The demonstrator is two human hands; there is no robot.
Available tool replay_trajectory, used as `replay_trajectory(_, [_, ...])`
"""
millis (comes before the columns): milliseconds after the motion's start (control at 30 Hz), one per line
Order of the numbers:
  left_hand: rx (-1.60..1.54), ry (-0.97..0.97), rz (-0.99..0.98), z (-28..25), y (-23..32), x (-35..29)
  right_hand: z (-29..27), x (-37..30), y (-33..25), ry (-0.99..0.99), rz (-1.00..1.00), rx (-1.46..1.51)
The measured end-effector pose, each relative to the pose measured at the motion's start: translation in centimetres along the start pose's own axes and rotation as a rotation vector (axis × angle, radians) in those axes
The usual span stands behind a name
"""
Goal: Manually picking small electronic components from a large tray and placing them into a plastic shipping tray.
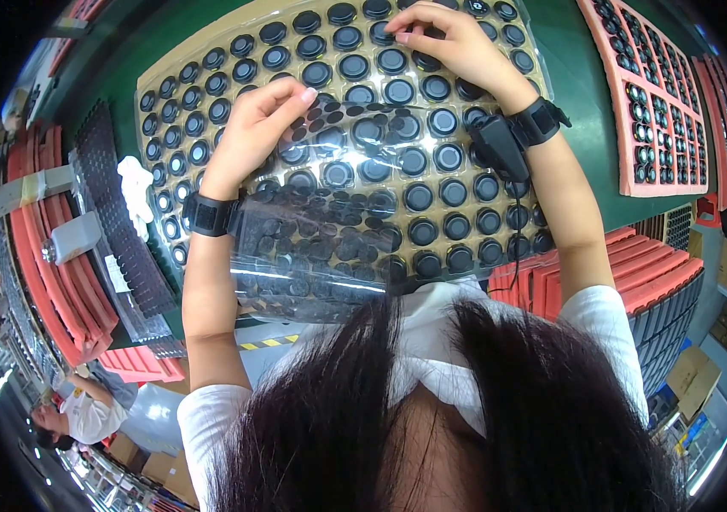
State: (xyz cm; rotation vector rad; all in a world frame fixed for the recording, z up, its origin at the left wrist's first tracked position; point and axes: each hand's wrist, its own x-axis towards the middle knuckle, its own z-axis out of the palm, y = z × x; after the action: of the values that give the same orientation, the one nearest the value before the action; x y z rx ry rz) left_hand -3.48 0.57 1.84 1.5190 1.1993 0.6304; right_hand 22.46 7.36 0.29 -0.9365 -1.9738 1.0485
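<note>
Disc-dotted clear film (316, 243) is pinched over the tray (203, 40) by the left hand (263, 126), apparently for ready reach; the right hand (453, 44) is poised above the tray's far side, grasp unclear

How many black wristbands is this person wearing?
2: one wristband around the wrist of the left hand, the other around the wrist of the right hand. Both forearms show, with no others visible.
</note>
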Motion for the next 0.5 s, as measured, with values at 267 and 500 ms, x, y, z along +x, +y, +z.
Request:
replay_trajectory(267, [-0.029, 0.0, -0.001, 0.05, 0.04, -0.01, 0.02, 0.0, -0.1, 0.004, 0.018, -0.012])
replay_trajectory(500, [-0.029, 0.013, 0.001, 0.14, -0.05, -0.1, 0.04, -0.03, -0.11, 0.009, 0.006, -0.018])
